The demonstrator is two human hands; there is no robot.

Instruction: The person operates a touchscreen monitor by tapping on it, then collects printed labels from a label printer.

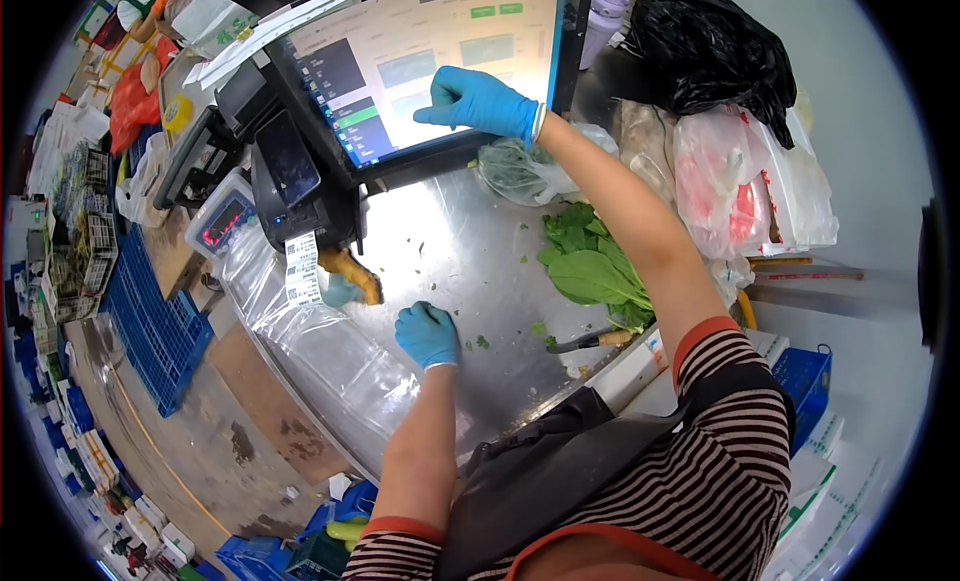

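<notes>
My right hand (485, 103), in a blue glove, is raised in front of the lit touchscreen (400, 71). One finger stretches to the left over the screen and the others are bent; nothing is held. Whether the fingertip touches the glass I cannot tell. My left hand (427, 334), also gloved in blue, rests as a fist on the metal table (440, 221), with nothing showing in it. Close to it lies a brown, root-like piece (362, 279). Leafy greens (590, 266) and a knife (595, 342) lie to its right.
A label printer (300, 181) with a printed label strip (301, 269) stands left of the screen. Clear plastic bags (320, 331) cover the table's left side. Filled bags (725, 171) and a black bag (710, 46) sit at the right. A blue pallet (150, 321) lies on the floor.
</notes>
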